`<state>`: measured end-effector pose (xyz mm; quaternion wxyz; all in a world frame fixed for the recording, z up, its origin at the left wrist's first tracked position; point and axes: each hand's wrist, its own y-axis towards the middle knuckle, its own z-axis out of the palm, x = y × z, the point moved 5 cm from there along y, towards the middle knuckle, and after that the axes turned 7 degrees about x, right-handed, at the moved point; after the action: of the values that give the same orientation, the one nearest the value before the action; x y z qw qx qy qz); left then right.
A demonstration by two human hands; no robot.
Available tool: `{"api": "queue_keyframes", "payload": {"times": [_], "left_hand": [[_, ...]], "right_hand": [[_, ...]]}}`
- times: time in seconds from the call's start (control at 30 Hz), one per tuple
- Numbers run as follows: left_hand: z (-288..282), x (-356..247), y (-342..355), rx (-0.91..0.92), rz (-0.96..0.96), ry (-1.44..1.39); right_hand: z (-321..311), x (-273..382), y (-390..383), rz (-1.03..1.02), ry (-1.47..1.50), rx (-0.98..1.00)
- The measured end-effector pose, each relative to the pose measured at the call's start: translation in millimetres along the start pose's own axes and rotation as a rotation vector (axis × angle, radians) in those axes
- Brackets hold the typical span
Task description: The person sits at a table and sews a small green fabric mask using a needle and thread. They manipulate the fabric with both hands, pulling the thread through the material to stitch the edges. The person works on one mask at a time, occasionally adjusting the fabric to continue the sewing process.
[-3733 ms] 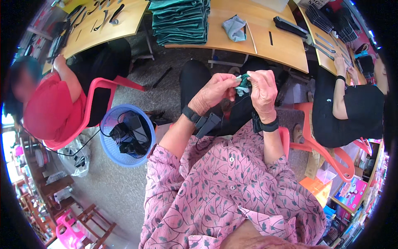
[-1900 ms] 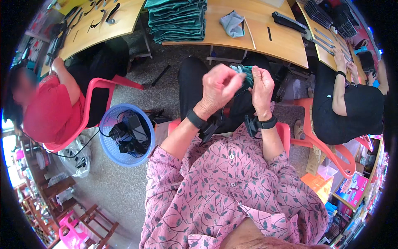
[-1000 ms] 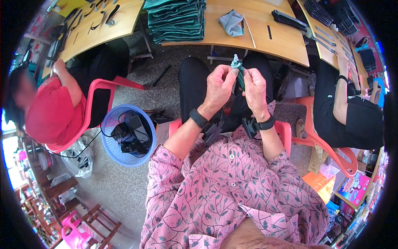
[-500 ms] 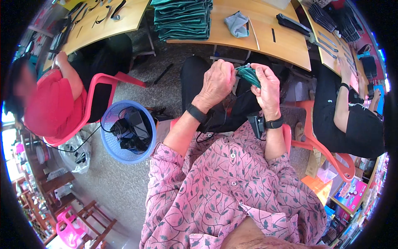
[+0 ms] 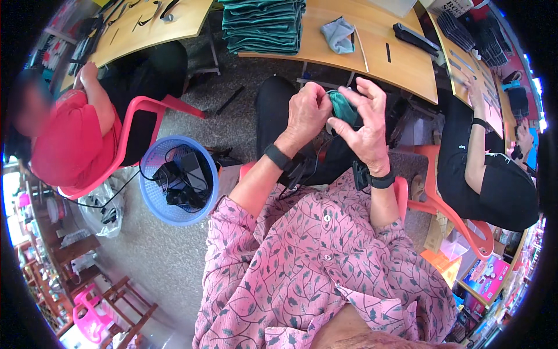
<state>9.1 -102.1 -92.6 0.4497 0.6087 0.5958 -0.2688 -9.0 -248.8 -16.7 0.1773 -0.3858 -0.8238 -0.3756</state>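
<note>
A dark green piece of folded, gathered cloth (image 5: 343,107) is held up over my lap, between my two hands. My left hand (image 5: 308,109) is closed, its fingers pinched at the cloth's left edge. On the other side, my right hand (image 5: 367,125) is open, with fingers spread and thumb apart beside the cloth; whether a fingertip still touches it I cannot tell. Past my hands, a tall stack of green folded cloth pieces (image 5: 263,26) stands on the wooden table (image 5: 325,63).
A grey cloth (image 5: 338,35), a thin stick (image 5: 361,49) and a black case (image 5: 415,38) lie on the table. A blue basket (image 5: 150,198) of black devices and cables stands on the floor at left. People sit on both sides, on a red chair (image 5: 142,104) and an orange chair (image 5: 459,218).
My right hand has let its grip loosen, going from pinching the green cloth to spread fingers. The left hand keeps hold, and more of the cloth now shows.
</note>
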Motion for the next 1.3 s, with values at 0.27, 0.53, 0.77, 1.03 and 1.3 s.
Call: {"api": "queue_keyframes", "payload": {"times": [0.27,0.53,0.77,1.03,1.3], "left_hand": [[4,0,2,0.192,-0.001,-0.049],[1,-1,6,0.337,-0.041,-0.291],[-1,-25,1,0.385,0.235,-0.437],[0,-34,-2,0.348,0.359,-0.286],[10,-22,-4,0.532,0.123,-0.409]], "right_hand": [[15,-15,-9,-0.1,-0.369,-0.023],[11,-40,-18,0.304,0.209,-0.136],[9,-44,-17,0.351,0.202,-0.122],[11,-65,-26,0.569,0.385,-0.184],[18,-76,-31,0.689,0.664,-0.143]]}}
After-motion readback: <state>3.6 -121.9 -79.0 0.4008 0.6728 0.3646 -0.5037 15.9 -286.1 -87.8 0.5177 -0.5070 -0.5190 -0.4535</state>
